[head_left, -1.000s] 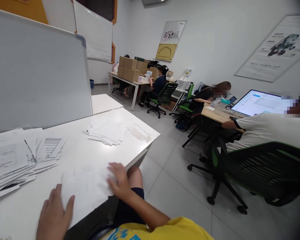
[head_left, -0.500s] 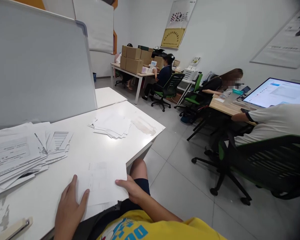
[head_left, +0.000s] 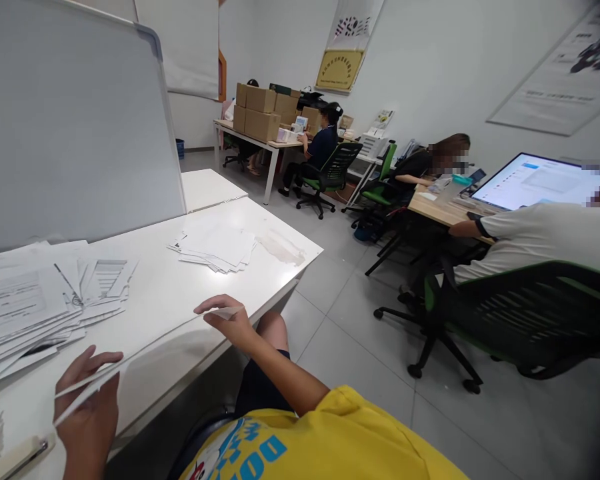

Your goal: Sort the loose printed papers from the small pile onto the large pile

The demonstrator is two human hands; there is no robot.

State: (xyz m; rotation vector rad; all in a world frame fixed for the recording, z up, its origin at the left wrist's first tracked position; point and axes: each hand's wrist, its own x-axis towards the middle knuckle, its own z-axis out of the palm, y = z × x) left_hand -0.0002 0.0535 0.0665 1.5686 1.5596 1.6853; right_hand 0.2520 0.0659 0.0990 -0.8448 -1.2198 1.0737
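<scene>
Several sheets of paper (head_left: 155, 341) are held up almost edge-on between my two hands, over the near edge of the white table. My left hand (head_left: 90, 400) grips their left end, where the sheets spread slightly apart between thumb and fingers. At the far end, my right hand (head_left: 230, 323) pinches the paper between thumb and fingers. A small fanned pile of paper (head_left: 215, 247) lies on the table beyond my right hand. Left of my left hand rests a larger, uneven stack of printed sheets (head_left: 25, 300). What looks like a beige stapler (head_left: 20, 460) lies at the bottom left.
A grey-white board (head_left: 70, 127) stands along the table's (head_left: 155, 280) far side. To the right are a black office chair (head_left: 530, 320) and a seated person in a white shirt (head_left: 540, 233). Farther back, cardboard boxes (head_left: 260, 113) sit on another table near other seated people.
The sheets, earlier low and flat at the table edge, are now raised and turned edge-on. My left hand moved left and took hold of them; my right hand moved up and left.
</scene>
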